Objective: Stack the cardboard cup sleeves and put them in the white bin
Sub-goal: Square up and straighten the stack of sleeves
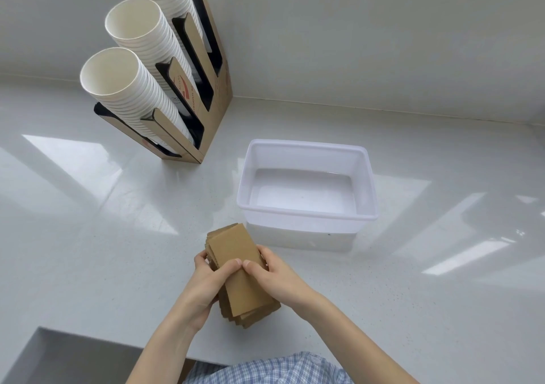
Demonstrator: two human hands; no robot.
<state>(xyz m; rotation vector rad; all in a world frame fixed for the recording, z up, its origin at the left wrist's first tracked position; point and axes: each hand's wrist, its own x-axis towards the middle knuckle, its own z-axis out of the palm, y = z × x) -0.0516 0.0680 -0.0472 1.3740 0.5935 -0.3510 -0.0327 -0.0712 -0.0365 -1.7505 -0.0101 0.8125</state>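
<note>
Sleeves (240, 271) clamped btwn our left hand (206, 283) & right hand (275, 274), edges uneven. We should square all 4 sides, then lower flat into white bin (306, 212).

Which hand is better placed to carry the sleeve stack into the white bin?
Right hand, probably. Both hands grip the sleeve stack, but the white bin sits open ahead and to the right, on that hand's side; the left hand would cross over.
</note>
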